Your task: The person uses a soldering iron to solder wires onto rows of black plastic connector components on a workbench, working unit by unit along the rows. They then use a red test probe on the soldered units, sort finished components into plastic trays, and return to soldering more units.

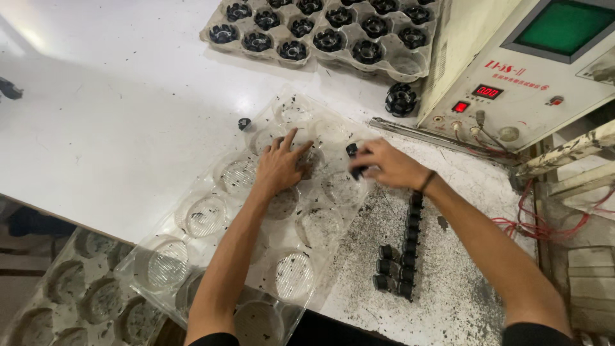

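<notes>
On the white table (109, 122), your left hand (280, 168) lies flat and open on the clear tray (211, 218), fingers spread toward the far end. The tray's long axis runs diagonally, from the near left edge up toward the tester (512, 70) at far right. Your right hand (384, 165) pinches a small black part (353, 154) just past the tray's right rim; which way the part points you cannot tell. More black parts (400, 256) sit in rows near your right forearm.
</notes>
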Demonstrator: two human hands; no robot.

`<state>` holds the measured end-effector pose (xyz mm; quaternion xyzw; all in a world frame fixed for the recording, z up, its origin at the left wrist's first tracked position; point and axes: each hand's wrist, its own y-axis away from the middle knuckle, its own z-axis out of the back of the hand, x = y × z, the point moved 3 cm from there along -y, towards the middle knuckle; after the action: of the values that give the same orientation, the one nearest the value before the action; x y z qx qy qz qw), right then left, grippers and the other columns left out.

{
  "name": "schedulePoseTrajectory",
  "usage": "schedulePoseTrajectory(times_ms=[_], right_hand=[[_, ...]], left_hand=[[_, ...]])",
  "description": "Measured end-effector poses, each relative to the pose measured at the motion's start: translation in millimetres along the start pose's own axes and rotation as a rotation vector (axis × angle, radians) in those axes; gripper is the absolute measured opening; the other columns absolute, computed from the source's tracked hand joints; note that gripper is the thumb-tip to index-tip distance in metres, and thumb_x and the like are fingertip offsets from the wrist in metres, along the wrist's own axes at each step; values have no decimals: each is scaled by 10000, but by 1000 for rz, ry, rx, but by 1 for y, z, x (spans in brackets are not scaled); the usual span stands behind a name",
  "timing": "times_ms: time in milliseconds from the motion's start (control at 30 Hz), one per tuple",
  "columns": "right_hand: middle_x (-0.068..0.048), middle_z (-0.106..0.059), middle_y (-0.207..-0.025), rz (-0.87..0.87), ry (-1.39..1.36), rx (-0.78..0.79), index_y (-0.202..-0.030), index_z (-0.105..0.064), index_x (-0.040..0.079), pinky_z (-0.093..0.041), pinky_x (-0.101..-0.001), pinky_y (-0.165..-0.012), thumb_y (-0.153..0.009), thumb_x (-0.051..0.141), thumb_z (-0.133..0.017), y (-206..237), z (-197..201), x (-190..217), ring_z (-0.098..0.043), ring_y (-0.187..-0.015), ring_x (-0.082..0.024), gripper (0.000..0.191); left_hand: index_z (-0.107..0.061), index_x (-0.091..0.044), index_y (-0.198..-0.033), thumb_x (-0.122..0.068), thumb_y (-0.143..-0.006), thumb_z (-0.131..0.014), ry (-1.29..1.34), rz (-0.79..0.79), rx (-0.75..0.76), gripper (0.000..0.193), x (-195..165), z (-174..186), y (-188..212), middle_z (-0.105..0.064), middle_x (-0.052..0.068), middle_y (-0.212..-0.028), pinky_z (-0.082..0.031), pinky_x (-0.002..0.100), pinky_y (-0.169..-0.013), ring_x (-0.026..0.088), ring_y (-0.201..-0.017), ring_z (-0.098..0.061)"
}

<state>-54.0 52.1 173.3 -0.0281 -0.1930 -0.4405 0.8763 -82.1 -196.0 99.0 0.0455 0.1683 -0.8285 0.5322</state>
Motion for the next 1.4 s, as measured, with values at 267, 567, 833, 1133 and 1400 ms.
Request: schedulePoseTrajectory(times_ms=[267,567,833,1133,1400], right_hand=[[-213,-558,-1420,138,24,-373,-1348,-664,125,-427,-472,-1076,-902,10,-562,-82,8,45,-514,-1288,-388,471],[-127,-536,-1466,119,-198,365,-1217,-799,161,-376,-445,-1112,-612,-75,-667,83,-2,-61,-461,-1368,-341,662],[-37,-617,-1333,-169,-267,-41,-1041,-756,159,-526,-368,-1082,-890,143,-687,88,-33,-86,-615,-1233,-254,167],[-104,-606,-1391,215,61,-229,-1076,-770,134,-472,-443,-1073,-887,121,-654,24,-56,-13,-565,-1274,-296,223],[-130,-613,-1012,-373,159,-60,-1235,-674,85,-571,-436,-770,-943,374,-666,78,-62,-54,-653,-865,-283,410]], left_hand=[[-230,-186,-1606,-419,-807,-765,45,40,19,990,-3,14,3,-360,105,-1631,-431,525,-1085,389,-1383,-452],[-305,-174,-1563,-428,-833,-767,26,35,39,900,2,-6,-3,-329,128,-1630,-398,556,-1078,409,-1383,-425],[-320,-165,-1559,-414,-809,-785,17,51,57,918,4,-12,-5,-318,111,-1640,-413,555,-1073,410,-1384,-429],[-317,-156,-1568,-359,-772,-800,-14,74,83,953,3,-10,-7,-309,67,-1662,-436,518,-1055,388,-1352,-466],[-335,-151,-1559,-432,-835,-779,22,75,72,894,-6,-8,-12,-325,81,-1647,-436,525,-1037,390,-1340,-474]])
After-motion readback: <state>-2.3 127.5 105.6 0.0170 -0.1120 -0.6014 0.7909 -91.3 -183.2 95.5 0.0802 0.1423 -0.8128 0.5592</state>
